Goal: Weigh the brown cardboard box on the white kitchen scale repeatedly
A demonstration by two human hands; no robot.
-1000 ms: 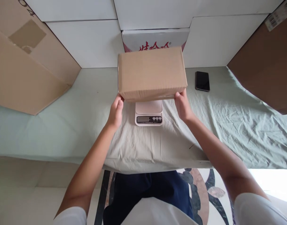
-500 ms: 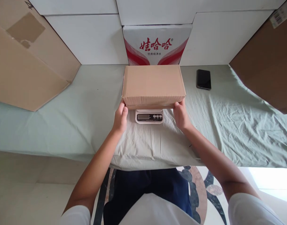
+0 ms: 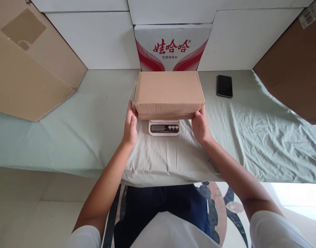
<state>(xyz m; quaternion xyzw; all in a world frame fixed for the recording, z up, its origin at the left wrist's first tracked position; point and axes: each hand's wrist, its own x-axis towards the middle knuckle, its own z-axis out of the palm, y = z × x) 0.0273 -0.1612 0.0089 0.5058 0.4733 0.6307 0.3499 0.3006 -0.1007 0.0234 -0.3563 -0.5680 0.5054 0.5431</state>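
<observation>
A brown cardboard box rests over a small white digital kitchen scale, covering its platform; only the scale's front, with display and buttons, shows. Beside the box's front left corner is my left hand, its fingers stretched out along the side and the thumb lifted off the front face. Whether its fingertips still touch the cardboard I cannot tell. At the front right corner my right hand grips the box, thumb on the front face and the other fingers partly hidden by its right side.
A black phone lies on the green cloth to the right. Behind the box stands a white and red carton against white panels. Large cardboard pieces flank both sides. The table's front edge is close to me.
My left hand has loosened from the box's front left corner, its fingers straightening and its thumb coming away. The right hand keeps its hold, and the box stays nearly still.
</observation>
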